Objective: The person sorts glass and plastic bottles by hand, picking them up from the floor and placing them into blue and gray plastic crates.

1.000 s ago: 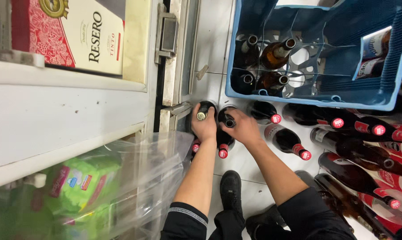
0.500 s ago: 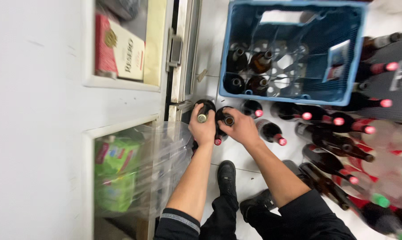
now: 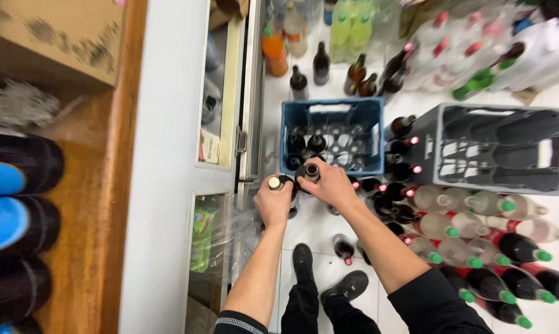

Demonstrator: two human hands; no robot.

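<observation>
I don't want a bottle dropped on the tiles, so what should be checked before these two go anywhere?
1. Left hand closed around the gold-capped bottle: ok.
2. Right hand closed around the open-topped dark bottle: ok.
3. Free cells in the blue crate: ok, most look empty.
4. Floor by the shoes: not ok, a red-capped bottle stands close.
5. Firmness of each grip: cannot tell.
6. Grey crate empty: ok.

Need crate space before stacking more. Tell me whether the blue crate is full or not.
Not full. The blue crate holds a few dark bottles on its left side; the remaining cells show empty.
</observation>
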